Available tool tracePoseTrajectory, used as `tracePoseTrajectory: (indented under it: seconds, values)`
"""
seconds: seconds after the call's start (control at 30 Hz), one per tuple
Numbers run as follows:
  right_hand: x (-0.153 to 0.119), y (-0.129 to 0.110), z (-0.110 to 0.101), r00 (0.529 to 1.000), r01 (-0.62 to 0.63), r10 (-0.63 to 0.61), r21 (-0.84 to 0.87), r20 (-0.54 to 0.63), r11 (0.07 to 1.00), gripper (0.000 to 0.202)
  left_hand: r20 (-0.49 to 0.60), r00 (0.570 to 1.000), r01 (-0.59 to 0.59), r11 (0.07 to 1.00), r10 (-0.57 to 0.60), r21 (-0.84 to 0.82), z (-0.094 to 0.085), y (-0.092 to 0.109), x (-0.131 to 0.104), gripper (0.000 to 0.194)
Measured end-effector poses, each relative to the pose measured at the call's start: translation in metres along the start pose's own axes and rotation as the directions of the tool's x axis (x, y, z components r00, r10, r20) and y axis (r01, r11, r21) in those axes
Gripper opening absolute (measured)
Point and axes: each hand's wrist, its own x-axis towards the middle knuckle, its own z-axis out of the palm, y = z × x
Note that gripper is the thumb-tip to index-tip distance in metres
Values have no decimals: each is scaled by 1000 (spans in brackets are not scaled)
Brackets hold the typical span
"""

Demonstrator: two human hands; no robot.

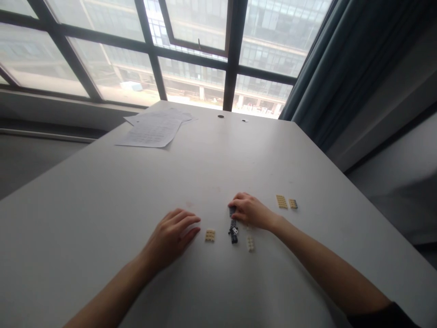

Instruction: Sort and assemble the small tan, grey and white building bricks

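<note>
My right hand rests on the table with thumb and fingers closed around a dark grey toy brick, part of which shows between them. Just below it in the view, more dark grey and black pieces lie in a line, with a small light grey piece among them. Beside these is a white studded brick. My left hand lies on the table, fingers and thumb apart, holding nothing. A square group of tan studded bricks sits just right of its thumb, not touched.
On the white table, farther right, are a tan studded block and a smaller tan and grey-blue one. Printed papers lie at the far left. Two cable holes are near the back edge, before the window.
</note>
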Motion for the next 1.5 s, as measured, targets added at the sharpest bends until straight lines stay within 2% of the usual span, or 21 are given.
tracePoseTrajectory:
  seconds: [0.17, 0.43, 0.67, 0.97, 1.27, 1.4, 1.5]
  values:
    - [0, -3, 1, 999, 33, -33, -40, -9, 999, 19, -16, 1000, -6, 1000, 7, 8, -2, 2, 1, 14]
    - [-7, -1, 0, 1000, 2, -2, 11, -3, 1000, 30, -37, 999, -40, 999, 40, 19, 0, 1, 2, 13]
    - [-11, -10, 6, 1000, 2, -1, 25, -29, 1000, 36, -31, 999, -29, 999, 30, 30, 2, 0, 0, 13]
    - [-9, -17, 10, 997, 7, -7, -5, -73, 1000, 22, -20, 999, -33, 999, 33, 26, 1, 0, 0, 13]
    - [-6, -14, 11, 998, 61, -62, -71, -20, 996, 16, -28, 998, -49, 998, 50, 32, 2, -1, 0, 13]
    - [-4, -16, 10, 999, 50, -51, -40, -18, 998, 16, -27, 998, -51, 998, 52, 43, 3, -2, 0, 13]
    - [-7, -19, 0, 997, 24, -23, 15, -73, 1000, 18, -29, 998, -56, 998, 57, 43, 3, -2, 0, 13]
